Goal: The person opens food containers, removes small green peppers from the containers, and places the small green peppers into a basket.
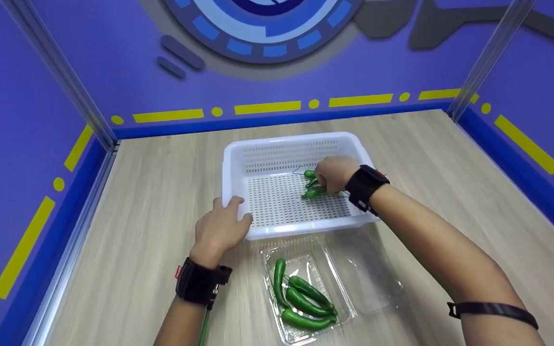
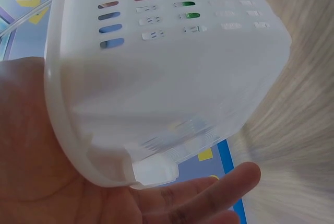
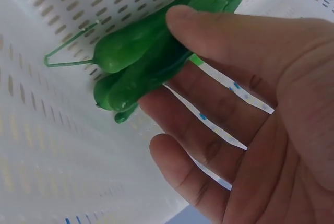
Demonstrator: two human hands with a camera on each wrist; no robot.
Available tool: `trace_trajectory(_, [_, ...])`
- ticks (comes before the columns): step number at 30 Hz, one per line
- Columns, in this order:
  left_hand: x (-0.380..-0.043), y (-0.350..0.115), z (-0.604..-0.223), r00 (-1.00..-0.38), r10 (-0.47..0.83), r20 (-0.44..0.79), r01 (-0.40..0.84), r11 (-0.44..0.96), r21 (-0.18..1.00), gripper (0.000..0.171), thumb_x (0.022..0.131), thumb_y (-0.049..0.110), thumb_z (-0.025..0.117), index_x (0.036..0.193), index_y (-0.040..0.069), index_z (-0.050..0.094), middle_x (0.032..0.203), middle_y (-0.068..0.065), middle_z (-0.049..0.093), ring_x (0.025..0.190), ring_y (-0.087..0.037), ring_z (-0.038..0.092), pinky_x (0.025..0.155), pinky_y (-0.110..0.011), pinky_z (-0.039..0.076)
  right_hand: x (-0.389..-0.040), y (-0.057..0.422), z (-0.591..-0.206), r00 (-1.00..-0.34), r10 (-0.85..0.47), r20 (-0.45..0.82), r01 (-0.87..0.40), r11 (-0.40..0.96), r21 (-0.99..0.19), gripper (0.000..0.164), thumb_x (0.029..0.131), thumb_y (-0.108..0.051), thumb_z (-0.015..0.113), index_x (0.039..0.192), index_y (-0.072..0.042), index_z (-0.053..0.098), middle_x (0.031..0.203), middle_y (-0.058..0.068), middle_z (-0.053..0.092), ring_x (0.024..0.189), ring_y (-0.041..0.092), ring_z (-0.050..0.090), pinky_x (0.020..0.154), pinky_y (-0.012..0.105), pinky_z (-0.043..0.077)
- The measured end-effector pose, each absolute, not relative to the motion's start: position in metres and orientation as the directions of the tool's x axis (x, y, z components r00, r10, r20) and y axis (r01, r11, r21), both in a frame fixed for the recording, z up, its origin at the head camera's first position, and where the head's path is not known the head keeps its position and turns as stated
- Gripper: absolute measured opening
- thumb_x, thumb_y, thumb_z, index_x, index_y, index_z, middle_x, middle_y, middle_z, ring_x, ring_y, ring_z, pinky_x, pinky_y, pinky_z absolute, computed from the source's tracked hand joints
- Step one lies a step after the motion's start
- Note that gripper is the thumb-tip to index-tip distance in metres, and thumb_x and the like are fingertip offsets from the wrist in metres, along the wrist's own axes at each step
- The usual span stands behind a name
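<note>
A white perforated plastic basket [image 1: 283, 229] stands in the middle of the table. My left hand [image 1: 221, 228] rests on its near left corner, thumb and index finger over the rim. In the left wrist view the other fingers [image 2: 229, 190] extend nearly straight outside the wall. Inside the basket, at its right side, my right hand [image 1: 338, 174] pinches green chili peppers [image 3: 138, 59] between thumb and fingers. Their far ends point left in the head view, and one long bent stem shows. The hand partly hides them, so whether it holds all of them I cannot tell.
A clear hinged plastic box [image 1: 268, 288] lies in front of the basket, its lid [image 1: 371, 278] folded out to the right. Several green chili peppers [image 1: 306, 300] lie in its left half. Blue panels [image 1: 128, 86] border the wooden table [image 1: 152, 192] at the back and sides.
</note>
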State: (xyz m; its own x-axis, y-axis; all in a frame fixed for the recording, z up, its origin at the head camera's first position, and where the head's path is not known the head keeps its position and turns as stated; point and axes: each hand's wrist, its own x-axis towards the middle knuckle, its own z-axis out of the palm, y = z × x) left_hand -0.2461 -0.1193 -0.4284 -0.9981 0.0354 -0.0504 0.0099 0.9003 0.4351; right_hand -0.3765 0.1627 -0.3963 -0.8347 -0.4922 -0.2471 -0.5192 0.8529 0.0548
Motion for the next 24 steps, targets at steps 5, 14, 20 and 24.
trace_trajectory(5, [-0.245,-0.118,-0.431,-0.998,0.037,-0.041,0.016,0.904,0.427,0.053,0.098,0.045,0.052,0.144,0.018,0.055,0.136,-0.024,0.053,0.088,-0.035,0.064,0.072,-0.05,0.051,-0.379,0.166,-0.406,-0.829,-0.499,-0.253,-0.527,0.848,0.055,0.022,0.069,0.009,0.065,0.069,-0.012,0.06,0.069,0.0,0.052,0.066,0.019,0.047,0.057,0.028,0.036])
trace_trajectory(14, [-0.246,-0.119,-0.431,-0.998,0.034,-0.049,0.011,0.907,0.421,0.055,0.098,0.046,0.05,0.145,0.018,0.054,0.137,-0.024,0.053,0.087,-0.034,0.063,0.072,-0.049,0.051,-0.383,0.167,-0.414,-0.837,-0.46,-0.296,-0.495,0.867,0.053,0.021,0.07,0.009,0.068,0.07,-0.012,0.061,0.072,0.0,0.055,0.069,0.019,0.052,0.059,0.028,0.039])
trace_trajectory(20, [-0.247,-0.12,-0.429,-0.998,0.036,-0.059,0.008,0.908,0.419,0.056,0.099,0.047,0.049,0.146,0.019,0.053,0.138,-0.023,0.052,0.089,-0.035,0.063,0.074,-0.049,0.051,-0.384,0.17,-0.417,-0.837,-0.446,-0.317,-0.481,0.876,0.038,0.025,0.069,0.008,0.068,0.065,-0.013,0.054,0.067,0.0,0.052,0.064,0.018,0.049,0.056,0.027,0.037])
trace_trajectory(24, [-0.247,-0.119,-0.428,-0.997,0.037,-0.061,0.008,0.907,0.422,0.055,0.099,0.047,0.049,0.147,0.019,0.052,0.138,-0.023,0.052,0.089,-0.035,0.063,0.075,-0.05,0.051,-0.386,0.171,-0.418,-0.843,-0.436,-0.315,-0.466,0.884,0.026,0.028,0.068,0.008,0.068,0.064,-0.014,0.052,0.066,-0.001,0.05,0.062,0.017,0.048,0.054,0.027,0.036])
